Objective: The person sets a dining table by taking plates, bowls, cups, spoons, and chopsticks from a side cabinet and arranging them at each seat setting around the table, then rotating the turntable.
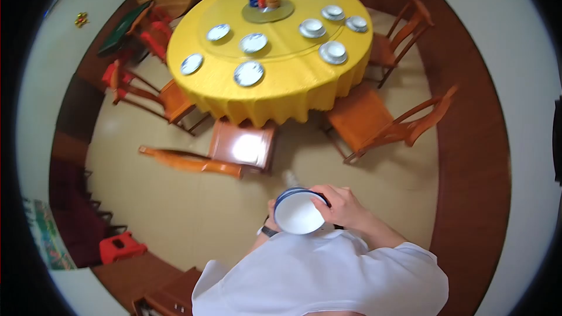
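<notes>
Close to my body I hold a white bowl [300, 213] with a blue outer rim, its inside tilted up toward me. My right hand [341, 205] grips the bowl's right edge, with the thumb over the rim. On the other side, my left hand [271, 217] is against the bowl; most of its fingers are hidden behind it. A dark band [268, 231] circles my left wrist. Several blue edges show at the far side, but I cannot tell whether more bowls are stacked underneath.
Ahead stands a round table with a yellow cloth [281, 96]. Plates [249, 74] lie on its left, and bowls on plates [336, 50] on its right. Wooden chairs [360, 118] surround it; one chair [243, 143] is directly ahead. A red stool [122, 247] is at lower left.
</notes>
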The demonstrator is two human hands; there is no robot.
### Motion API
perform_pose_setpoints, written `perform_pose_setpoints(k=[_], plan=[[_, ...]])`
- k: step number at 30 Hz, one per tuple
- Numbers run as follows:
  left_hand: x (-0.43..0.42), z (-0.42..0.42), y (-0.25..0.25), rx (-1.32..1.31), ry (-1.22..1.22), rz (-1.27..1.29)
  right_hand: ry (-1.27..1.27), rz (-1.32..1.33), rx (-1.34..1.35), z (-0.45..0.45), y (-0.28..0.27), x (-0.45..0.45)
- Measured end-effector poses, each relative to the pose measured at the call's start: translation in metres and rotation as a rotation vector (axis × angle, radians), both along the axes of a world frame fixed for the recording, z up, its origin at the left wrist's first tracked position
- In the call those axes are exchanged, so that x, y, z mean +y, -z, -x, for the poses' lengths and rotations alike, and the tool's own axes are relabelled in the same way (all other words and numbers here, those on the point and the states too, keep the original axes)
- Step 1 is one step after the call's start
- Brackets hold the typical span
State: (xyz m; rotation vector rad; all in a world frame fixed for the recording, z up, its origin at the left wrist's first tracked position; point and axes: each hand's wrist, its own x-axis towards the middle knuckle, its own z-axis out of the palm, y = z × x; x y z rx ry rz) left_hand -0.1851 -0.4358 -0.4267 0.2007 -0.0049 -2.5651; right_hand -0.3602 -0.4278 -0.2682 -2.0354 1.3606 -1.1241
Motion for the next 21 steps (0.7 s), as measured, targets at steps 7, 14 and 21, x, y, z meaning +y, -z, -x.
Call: perform_pose_setpoints(k=[7,14,21], plan=[[-0.142,0.041,-0.023,0.084,-0.075,0.123,0.065,-0.395,-0.452,0.02,-0.018,-0.223],[-0.222,-0.014,-0.012,0.03,-0.322,0.075,0.098,-0.603,-0.187,-0.017,0.116,-0.472],[-0.303,0.006,-0.035,0.112,-0.689,0.006,0.058,-0.682,0.163,-0.081,0.203,-0.602]])
